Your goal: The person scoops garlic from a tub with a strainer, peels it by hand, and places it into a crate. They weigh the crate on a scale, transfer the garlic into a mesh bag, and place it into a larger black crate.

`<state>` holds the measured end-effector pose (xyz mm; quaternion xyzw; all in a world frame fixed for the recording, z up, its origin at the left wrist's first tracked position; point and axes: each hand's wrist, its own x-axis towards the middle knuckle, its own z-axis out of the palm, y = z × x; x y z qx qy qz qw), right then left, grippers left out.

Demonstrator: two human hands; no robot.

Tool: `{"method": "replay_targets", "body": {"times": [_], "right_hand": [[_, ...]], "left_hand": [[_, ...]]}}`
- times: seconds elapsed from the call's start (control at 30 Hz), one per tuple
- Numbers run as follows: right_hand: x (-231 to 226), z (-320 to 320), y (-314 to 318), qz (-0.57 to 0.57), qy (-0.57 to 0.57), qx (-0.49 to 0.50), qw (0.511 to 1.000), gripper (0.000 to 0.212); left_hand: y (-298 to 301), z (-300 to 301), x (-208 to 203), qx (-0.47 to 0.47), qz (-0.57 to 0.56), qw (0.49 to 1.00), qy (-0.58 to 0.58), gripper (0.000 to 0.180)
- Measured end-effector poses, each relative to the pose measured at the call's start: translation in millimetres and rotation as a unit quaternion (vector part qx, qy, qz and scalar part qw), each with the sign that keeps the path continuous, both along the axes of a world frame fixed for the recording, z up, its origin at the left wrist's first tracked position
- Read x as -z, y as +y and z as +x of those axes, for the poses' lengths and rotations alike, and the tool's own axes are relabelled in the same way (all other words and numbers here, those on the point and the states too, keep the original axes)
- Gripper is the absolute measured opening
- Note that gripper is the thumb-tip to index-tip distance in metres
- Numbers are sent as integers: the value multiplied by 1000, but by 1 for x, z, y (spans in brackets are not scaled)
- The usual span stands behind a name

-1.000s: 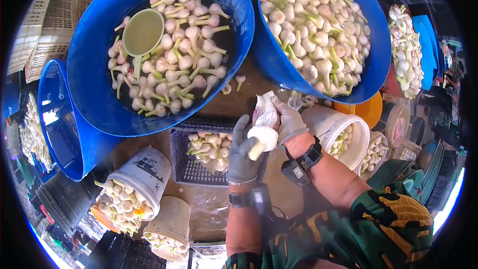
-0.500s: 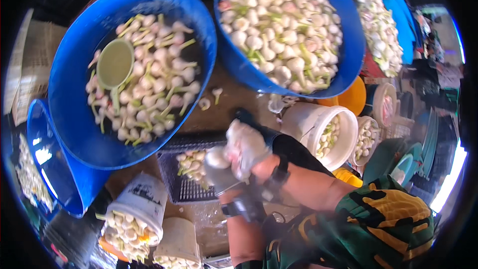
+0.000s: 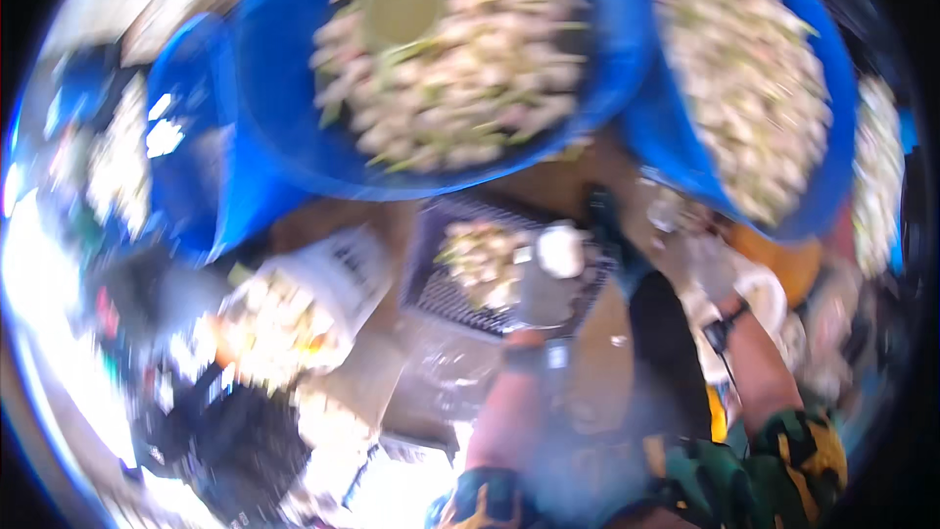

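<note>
My left hand, in a greyish glove, is closed around a pale round garlic bulb. It hovers over the right part of a dark slatted crate, where trimmed garlic lies in a small heap. Out to the right, my gloved right hand is beside a white bucket. Motion smears its fingers, so whether it holds anything is unclear. Beyond the crate stands a big blue tub of garlic bulbs with green stems in water, and a green ladle rests among them.
A second blue tub full of garlic stands at the far right, with an orange container below it. Left of the crate, a white bucket lies tipped with garlic at its mouth. Another blue tub is farther left.
The view has swung right, so the tubs and crate appear shifted. My hands, close together before, are now apart: the right has moved away toward the white bucket, while the left keeps the garlic bulb.
</note>
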<state>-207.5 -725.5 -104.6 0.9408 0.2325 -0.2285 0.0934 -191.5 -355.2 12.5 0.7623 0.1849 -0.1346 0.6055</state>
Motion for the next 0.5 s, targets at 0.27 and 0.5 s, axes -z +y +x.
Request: {"method": "replay_targets", "body": {"times": [0.27, 0.5], "right_hand": [[-32, 37, 101, 462, 82, 253, 846, 28], [-83, 48, 196, 463, 228, 337, 787, 24]], "left_hand": [[121, -80, -12, -326, -96, 938, 75, 46], [301, -235, -10, -680, -109, 725, 20, 33]]}}
